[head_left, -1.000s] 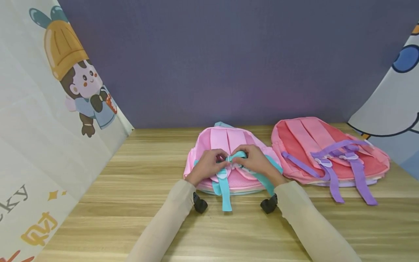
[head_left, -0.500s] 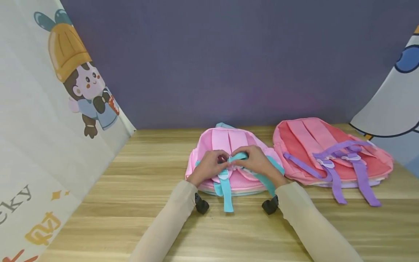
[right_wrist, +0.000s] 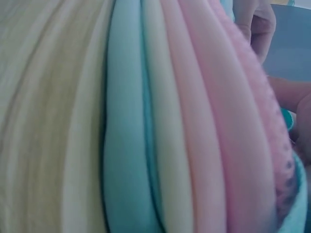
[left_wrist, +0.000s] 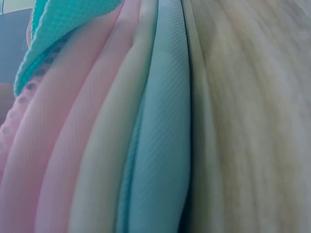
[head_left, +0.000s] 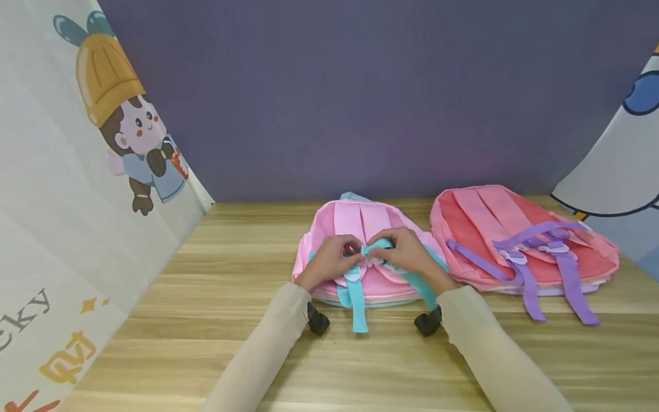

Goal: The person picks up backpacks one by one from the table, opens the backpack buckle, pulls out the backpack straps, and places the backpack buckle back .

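A pink backpack (head_left: pixel 321 220) with teal straps lies back panel up on the table, its straps toward me. My left hand (head_left: pixel 329 260) pinches a small whitish buckle (head_left: pixel 363 250) over the middle of the bag. From the other side, my right hand (head_left: pixel 409 254) pinches a teal strap (head_left: pixel 380 244) that runs to this buckle, thumb and forefinger close to it. A loose teal strap end (head_left: pixel 358 312) hangs over the bag's lower edge below the left hand. In the right wrist view, pink and teal bag layers (right_wrist: pixel 129 121) cover most of the fingers.
A coral backpack (head_left: pixel 458 257) with purple straps (head_left: pixel 571 286) lies right beside the pink one, on its right. Both rest on a wooden table (head_left: pixel 231 257) in front of a dark partition (head_left: pixel 329 103). Printed cloth (head_left: pixel 41 189) hangs on the left.
My right hand has shifted slightly to the right with the teal strap. The left hand keeps its hold on the buckle, and both backpacks stay in place; the view has shifted a little.
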Available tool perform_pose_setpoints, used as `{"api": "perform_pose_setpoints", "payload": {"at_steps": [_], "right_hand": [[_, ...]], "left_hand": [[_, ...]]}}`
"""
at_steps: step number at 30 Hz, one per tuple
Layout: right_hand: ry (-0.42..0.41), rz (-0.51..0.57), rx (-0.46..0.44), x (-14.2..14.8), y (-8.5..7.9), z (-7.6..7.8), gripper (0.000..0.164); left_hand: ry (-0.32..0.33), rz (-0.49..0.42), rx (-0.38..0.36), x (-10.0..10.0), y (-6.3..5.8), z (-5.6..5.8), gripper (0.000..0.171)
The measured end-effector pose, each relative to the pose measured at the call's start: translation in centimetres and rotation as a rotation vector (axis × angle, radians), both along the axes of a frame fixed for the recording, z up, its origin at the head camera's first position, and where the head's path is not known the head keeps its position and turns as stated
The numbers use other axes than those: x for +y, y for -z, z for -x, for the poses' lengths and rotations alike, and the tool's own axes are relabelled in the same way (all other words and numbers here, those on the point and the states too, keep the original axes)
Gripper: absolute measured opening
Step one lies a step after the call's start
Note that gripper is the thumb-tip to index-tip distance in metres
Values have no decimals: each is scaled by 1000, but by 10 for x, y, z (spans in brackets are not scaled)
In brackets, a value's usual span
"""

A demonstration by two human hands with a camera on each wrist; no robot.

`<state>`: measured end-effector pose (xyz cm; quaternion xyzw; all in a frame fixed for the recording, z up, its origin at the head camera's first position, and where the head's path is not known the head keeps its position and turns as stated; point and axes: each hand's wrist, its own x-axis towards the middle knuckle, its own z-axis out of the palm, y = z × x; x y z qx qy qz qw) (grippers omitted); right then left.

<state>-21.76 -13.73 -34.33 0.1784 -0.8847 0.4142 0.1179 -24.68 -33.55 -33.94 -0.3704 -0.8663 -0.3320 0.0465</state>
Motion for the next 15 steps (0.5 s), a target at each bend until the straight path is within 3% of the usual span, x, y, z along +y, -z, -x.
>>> {"api": "perform_pose_setpoints", "payload": {"at_steps": [15], "right_hand": [[23,74,-95,9,-8,-2,28]], "left_hand": [[-7,15,-8,0,0,0,20]]}}
